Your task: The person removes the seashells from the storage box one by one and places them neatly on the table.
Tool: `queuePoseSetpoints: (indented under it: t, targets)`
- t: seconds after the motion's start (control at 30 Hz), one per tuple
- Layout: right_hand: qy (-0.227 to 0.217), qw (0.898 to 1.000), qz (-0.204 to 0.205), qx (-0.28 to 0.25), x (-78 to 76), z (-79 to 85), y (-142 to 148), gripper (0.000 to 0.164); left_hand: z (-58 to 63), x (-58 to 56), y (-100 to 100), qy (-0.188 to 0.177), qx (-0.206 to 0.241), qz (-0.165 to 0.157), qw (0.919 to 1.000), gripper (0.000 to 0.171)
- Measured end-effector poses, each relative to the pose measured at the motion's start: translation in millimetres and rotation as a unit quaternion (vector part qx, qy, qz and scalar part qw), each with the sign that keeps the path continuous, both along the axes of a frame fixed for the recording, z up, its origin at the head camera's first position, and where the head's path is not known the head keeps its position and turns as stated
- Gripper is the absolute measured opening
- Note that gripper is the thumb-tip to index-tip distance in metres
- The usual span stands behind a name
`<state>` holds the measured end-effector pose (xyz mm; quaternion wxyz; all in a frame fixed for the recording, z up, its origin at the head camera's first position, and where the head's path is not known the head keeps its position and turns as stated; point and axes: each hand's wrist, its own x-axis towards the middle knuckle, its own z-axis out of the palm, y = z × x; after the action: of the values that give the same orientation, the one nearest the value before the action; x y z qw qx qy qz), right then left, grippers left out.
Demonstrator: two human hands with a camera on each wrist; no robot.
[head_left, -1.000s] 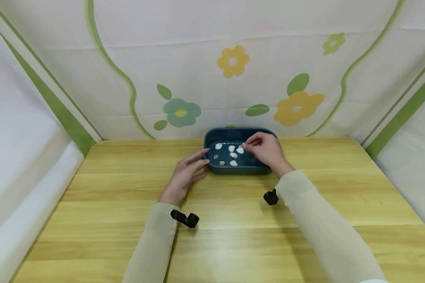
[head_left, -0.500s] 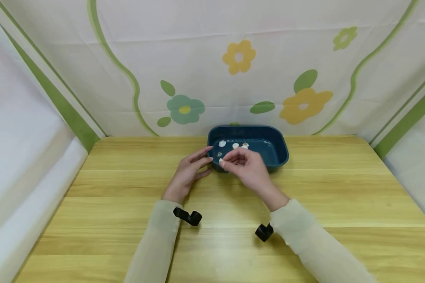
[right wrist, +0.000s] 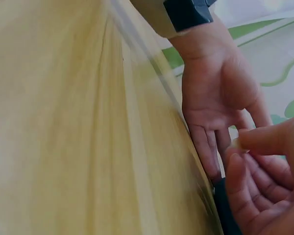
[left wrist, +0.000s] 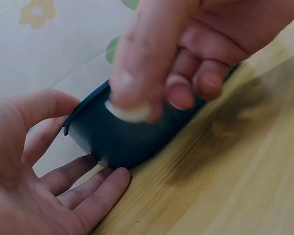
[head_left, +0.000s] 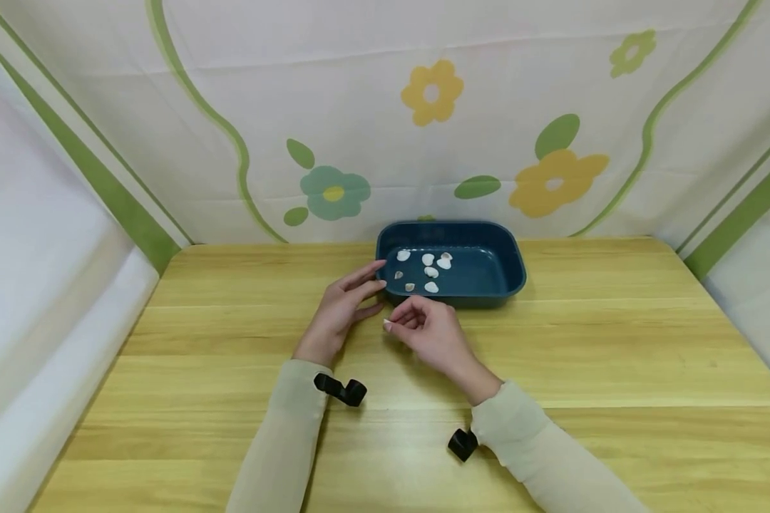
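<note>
A dark blue rectangular basin (head_left: 481, 285) stands at the back of the table, with several small white and brownish seashells (head_left: 431, 272) scattered over the left half of its floor. At its left end rests my left hand (head_left: 341, 311), fingers spread and fairly straight, fingertips touching the rim and the outer wall. My right hand (head_left: 426, 335) is in front of the basin, thumb and forefinger pinching a small white seashell (head_left: 387, 325). In the left wrist view that seashell (left wrist: 130, 113) pokes out below the fingertips, blurred. The right wrist view shows it mostly covered by the fingers.
The light wood table (head_left: 616, 342) spreads around the basin on its front and sides. A white cloth (head_left: 263, 92) printed with flowers hangs right behind the basin. White cloth panels flank the table. Each wrist wears a small black camera (head_left: 463, 444).
My right hand has come out of the basin with a pinched seashell, moving left and toward me over the front rim. My left hand has stayed at the basin's left end.
</note>
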<state>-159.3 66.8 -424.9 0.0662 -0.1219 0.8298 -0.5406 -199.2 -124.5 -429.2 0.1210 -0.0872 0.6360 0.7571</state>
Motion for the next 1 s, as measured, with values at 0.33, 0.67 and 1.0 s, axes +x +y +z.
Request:
queuePoseSetpoints:
  t: [0.33,0.67,1.0]
  targets:
    - [-0.035,0.998,-0.015,0.041,-1.5,-8.8,-3.9,0.008,0.9,3.4,0.4,0.001,0.003,-0.004,1.0000,0.039]
    - [-0.005,0.997,-0.029,0.075,-3.8,-12.0,-7.9,0.007,-1.6,2.4,2.1,0.000,0.004,-0.006,1.0000,0.040]
    - [0.015,0.995,-0.039,0.095,-1.0,-12.2,-10.0,0.006,0.7,4.3,2.4,0.001,0.008,-0.005,1.0000,0.041]
